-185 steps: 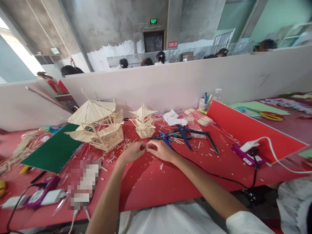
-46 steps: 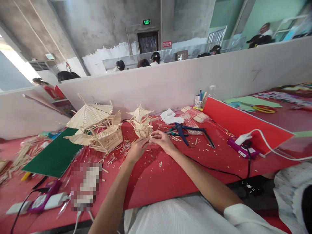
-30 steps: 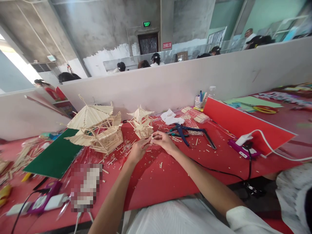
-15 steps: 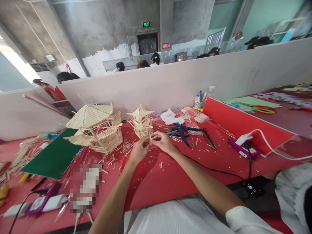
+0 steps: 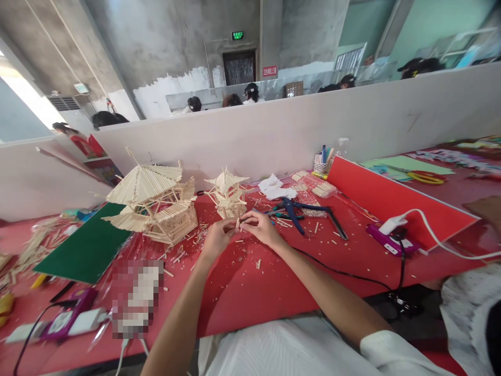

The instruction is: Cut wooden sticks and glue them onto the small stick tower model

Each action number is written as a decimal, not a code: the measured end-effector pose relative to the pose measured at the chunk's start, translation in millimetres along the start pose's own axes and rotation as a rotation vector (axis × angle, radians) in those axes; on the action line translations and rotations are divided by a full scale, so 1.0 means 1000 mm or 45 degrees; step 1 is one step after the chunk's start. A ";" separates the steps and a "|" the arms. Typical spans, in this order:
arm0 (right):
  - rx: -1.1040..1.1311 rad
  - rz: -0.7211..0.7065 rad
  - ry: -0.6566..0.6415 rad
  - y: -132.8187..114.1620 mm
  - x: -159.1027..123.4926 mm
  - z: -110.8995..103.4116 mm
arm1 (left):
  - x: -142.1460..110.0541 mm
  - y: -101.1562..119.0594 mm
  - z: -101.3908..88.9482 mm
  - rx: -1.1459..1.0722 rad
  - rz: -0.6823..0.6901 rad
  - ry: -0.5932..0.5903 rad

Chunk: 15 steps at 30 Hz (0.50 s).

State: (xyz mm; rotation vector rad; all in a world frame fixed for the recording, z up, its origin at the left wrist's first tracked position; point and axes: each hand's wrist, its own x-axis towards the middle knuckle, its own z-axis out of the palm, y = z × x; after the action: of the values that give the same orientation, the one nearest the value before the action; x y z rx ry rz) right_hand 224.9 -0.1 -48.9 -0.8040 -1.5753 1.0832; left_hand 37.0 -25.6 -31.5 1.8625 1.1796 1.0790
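Note:
In front of the small stick pavilion (image 5: pixel 226 194), my left hand (image 5: pixel 219 236) and my right hand (image 5: pixel 260 227) meet with fingertips pinched. Between them is a short pale wooden stick (image 5: pixel 237 223), gripped from both sides; its ends are partly hidden by the fingers. To the left stands a larger stick pavilion (image 5: pixel 156 203) with a sloping roof of laid sticks. Close beyond my right hand lies a blue-handled cutter (image 5: pixel 291 211). Stick offcuts (image 5: pixel 258 263) are scattered over the red tabletop (image 5: pixel 250 303) around my hands.
White tissue (image 5: pixel 276 187) and bagged sticks (image 5: pixel 311 201) lie behind the cutter. A red board (image 5: pixel 395 198) leans at the right by a purple power strip (image 5: pixel 391 239). A green board (image 5: pixel 84 248) lies left. A white partition (image 5: pixel 266 133) bounds the back.
My left hand has shifted slightly left and down, so the fingertips are a little farther apart and the short stick shows more. My right hand has hardly moved.

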 end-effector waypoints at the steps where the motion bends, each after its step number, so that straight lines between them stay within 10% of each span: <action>1: -0.005 0.007 0.013 0.000 0.000 -0.001 | 0.000 -0.002 -0.003 0.007 -0.008 0.010; 10: -0.193 0.087 -0.419 0.005 -0.013 0.015 | 0.001 -0.014 -0.016 0.173 -0.039 0.072; 15: -0.186 0.125 -0.328 0.011 -0.015 0.021 | 0.002 -0.017 -0.013 0.129 -0.024 0.025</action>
State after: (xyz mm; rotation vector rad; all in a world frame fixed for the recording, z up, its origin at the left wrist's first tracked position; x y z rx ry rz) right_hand 207.9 -14.8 -65.8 -0.8741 -1.8641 1.1900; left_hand 19.2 -16.1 -39.8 1.9179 1.2821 1.0465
